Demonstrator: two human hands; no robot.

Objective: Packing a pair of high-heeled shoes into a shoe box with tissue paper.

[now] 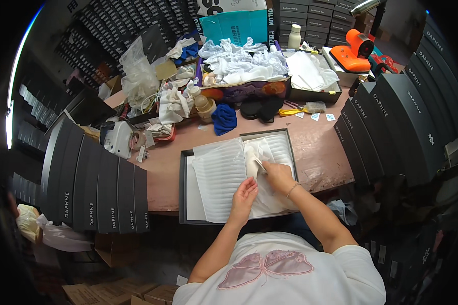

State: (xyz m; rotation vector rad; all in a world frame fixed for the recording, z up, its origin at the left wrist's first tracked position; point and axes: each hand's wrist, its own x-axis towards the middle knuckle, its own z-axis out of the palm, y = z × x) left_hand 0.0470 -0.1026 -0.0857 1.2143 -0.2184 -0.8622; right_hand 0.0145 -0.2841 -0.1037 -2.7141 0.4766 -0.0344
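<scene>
A shallow dark shoebox (pixel 186 213) lies open in front of me. On its left part rests a ribbed sheet of white padded wrap (pixel 218 173); a similar ribbed sheet (pixel 282 144) and crumpled thin white paper (pixel 269 204) fill the right part. A cream-coloured item (pixel 252 168), its kind unclear, sits amid the paper. My right hand (pixel 280 177) is curled over it, fingers closed around something thin and pale whose kind I cannot make out. Close by on the left, my left hand (pixel 245 197) has its fingers extended near the paper's edge, nothing visible in it.
Stacked dark shoeboxes flank me at left (pixel 96 188) and right (pixel 392 122). Behind the open box are a blue cloth (pixel 224 120), black round pads (pixel 259 109), a yellow-handled brush (pixel 305 109), a bottle (pixel 203 108), a carton of white cloths (pixel 244 90) and an orange device (pixel 348 55).
</scene>
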